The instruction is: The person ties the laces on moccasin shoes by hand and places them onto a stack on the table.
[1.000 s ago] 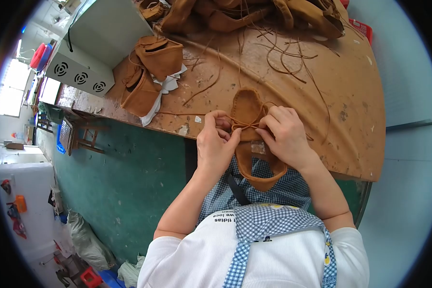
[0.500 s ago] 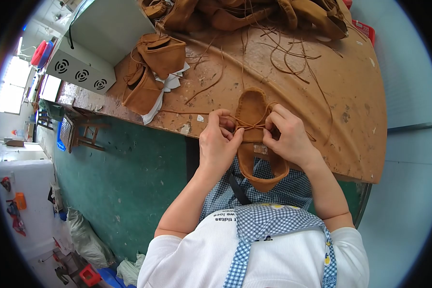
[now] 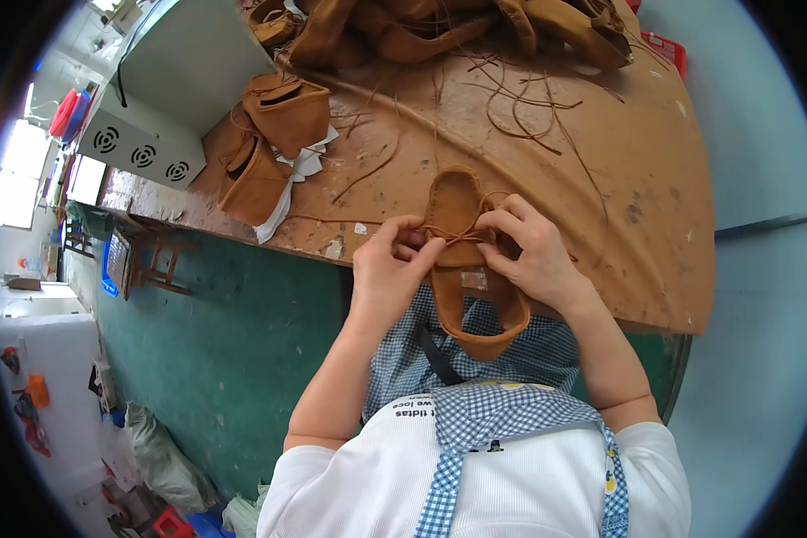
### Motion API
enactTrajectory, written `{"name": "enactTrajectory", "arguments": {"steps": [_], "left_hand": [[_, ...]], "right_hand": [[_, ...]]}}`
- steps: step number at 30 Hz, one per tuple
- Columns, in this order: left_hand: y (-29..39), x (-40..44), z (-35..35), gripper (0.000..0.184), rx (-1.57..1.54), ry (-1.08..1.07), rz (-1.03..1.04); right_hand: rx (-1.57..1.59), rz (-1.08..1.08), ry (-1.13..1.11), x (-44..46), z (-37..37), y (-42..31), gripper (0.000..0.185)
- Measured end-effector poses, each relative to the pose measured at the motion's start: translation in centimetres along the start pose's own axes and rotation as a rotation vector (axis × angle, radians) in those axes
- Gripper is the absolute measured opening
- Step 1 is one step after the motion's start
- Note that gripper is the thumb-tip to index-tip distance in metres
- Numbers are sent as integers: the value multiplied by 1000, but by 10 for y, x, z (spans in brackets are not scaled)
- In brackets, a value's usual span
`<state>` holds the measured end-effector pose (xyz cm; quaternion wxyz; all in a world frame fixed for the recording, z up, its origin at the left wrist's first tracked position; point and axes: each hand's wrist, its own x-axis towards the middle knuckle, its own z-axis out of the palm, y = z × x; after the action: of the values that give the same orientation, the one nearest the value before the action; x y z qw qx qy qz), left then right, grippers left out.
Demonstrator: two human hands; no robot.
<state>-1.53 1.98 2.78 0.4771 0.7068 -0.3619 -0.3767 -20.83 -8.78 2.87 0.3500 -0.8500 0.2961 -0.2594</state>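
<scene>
A tan suede moccasin lies at the near edge of the table, its toe pointing away from me and its heel overhanging toward my lap. A thin brown lace is crossed in loops over its vamp. My left hand pinches the lace at the left side of the crossing between thumb and fingers. On the right side, my right hand also grips the lace with curled fingers, and a loop rises beside its fingertips. Part of the lace is hidden behind the fingers.
Two finished-looking moccasins stand at the left with white paper under them. Behind them is a grey vented box. Brown leather pieces are heaped at the back. Loose laces lie on the table. A stool stands left.
The whole view has shifted slightly, so the table and shoes appear a little further left. Both hands stay at the lace, and its crossing looks drawn a little closer together.
</scene>
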Motion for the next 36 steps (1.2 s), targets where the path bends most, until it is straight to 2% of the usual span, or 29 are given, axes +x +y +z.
{"name": "enactTrajectory", "arguments": {"steps": [1, 5, 14, 23, 29, 35, 36], "left_hand": [[2, 1, -1, 29, -79, -14, -55], [-5, 7, -8, 17, -35, -32, -65], [-13, 10, -7, 17, -125, -21, -72], [-20, 10, -6, 17, -96, 8, 14], [-22, 11, -5, 17, -144, 22, 1], [-29, 10, -5, 15, -203, -1, 45], [-23, 8, -5, 12, -181, 4, -11]], "right_hand": [[17, 4, -1, -1, 1, 3, 21], [26, 17, 6, -2, 2, 6, 20], [-17, 3, -3, 0, 2, 6, 18], [-69, -44, 15, 1, 3, 8, 23], [-74, -35, 5, 0, 2, 8, 23], [-90, -25, 1, 0, 1, 7, 19], [-96, -17, 4, 2, 0, 6, 19]]}}
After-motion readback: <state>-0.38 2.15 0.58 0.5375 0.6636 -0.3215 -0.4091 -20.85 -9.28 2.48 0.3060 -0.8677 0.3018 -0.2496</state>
